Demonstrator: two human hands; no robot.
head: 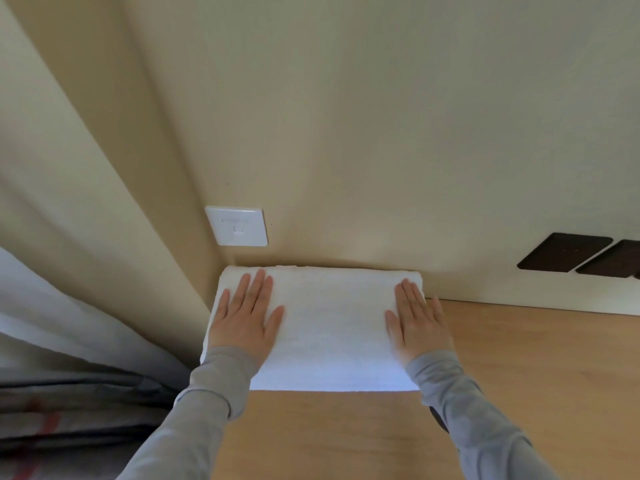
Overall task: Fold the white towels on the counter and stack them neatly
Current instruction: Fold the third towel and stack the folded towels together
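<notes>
While both palms lie flat on the folded towel (332,337), I judge the step to be pressing it smooth. The towel sits on the desk (519,375) at the far left corner. Its back edge touches the wall (381,133), just below a white socket plate (237,226).

My left hand (244,317) rests on the towel's left part and my right hand (417,323) on its right end, with the little finger past the edge, over the desk. The fingers (258,285) are straight and close together, gripping nothing.

To do it well, I should press down evenly and sweep both palms outward from the middle so no ridge gets trapped. Pushing forward would likely bunch the back fold against the wall. The near edge looks straight, but the corners need checking. I can't tell if this is one towel or several stacked.
</notes>
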